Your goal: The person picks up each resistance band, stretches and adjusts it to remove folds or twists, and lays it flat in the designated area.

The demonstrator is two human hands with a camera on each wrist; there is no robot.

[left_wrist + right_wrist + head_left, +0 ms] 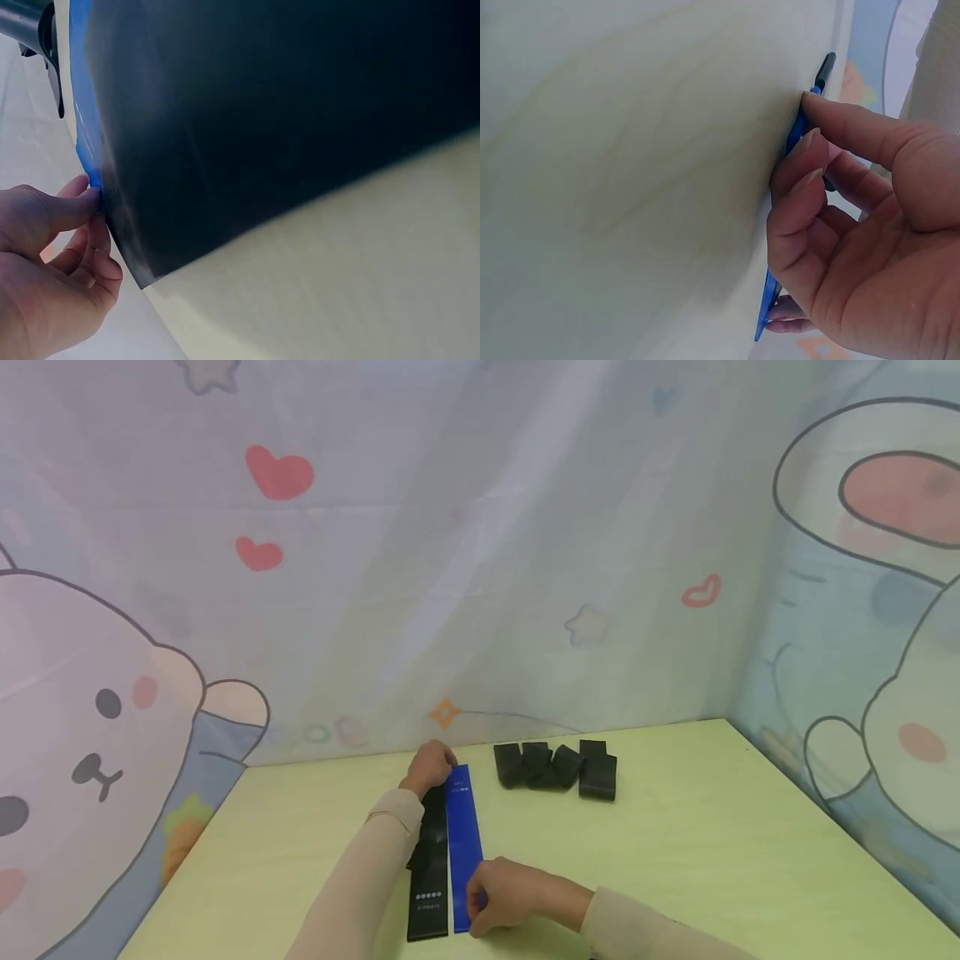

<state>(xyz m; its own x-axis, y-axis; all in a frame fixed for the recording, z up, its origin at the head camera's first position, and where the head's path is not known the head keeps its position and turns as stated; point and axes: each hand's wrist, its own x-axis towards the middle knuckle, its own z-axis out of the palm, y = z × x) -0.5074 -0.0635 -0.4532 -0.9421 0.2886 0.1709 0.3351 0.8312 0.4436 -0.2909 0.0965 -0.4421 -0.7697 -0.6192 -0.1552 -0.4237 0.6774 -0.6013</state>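
A flat blue resistance band (466, 835) with small print at its far end lies lengthwise on the table. My left hand (431, 766) pinches its far end; in the left wrist view, the thumb and fingertips meet at the blue edge. At the near end, my right hand (504, 893) pinches the blue band's edge between thumb and curled fingers, as the right wrist view shows. Close along its left side runs a black resistance band (429, 881) with a row of pale dots and lettering near its front end. My left forearm partly covers the black band.
Several folded or curled black pieces (537, 767) sit at the back of the pale yellow table (697, 852), right of the bands. Another dark edge (413, 857) peeks out left of the black band. A printed cloth (480, 568) hangs behind and beside the table.
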